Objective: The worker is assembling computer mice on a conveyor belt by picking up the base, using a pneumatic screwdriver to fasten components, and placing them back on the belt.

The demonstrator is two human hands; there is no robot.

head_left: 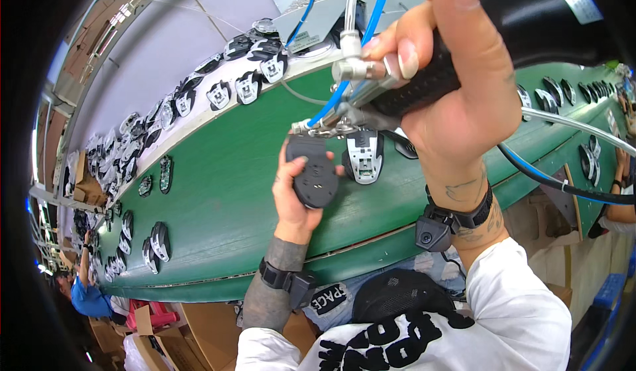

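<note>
In my left hand (pixel 296 195) is a black computer mouse (pixel 314 172), its underside with small holes and contacts turned up. My fingers and thumb are closed round its sides. Above it, my right hand (pixel 464 73) grips the black barrel of a powered screwdriver (pixel 424 73). A metal feed head (pixel 358 99) with blue and clear hoses runs from the tool down to the mouse's far end; whether the tip touches it I cannot tell. Just right of the held mouse lies a white and black mouse shell (pixel 364 158), open, showing a green board inside.
A green conveyor belt (pixel 225 199) spans the bench. White and black mouse shells (pixel 159 242) lie on it at left, near circuit boards (pixel 165 174). More parts crowd the far ledge (pixel 218 96). Hoses (pixel 576 129) cross at right. A person in blue (pixel 89 298) is at far left.
</note>
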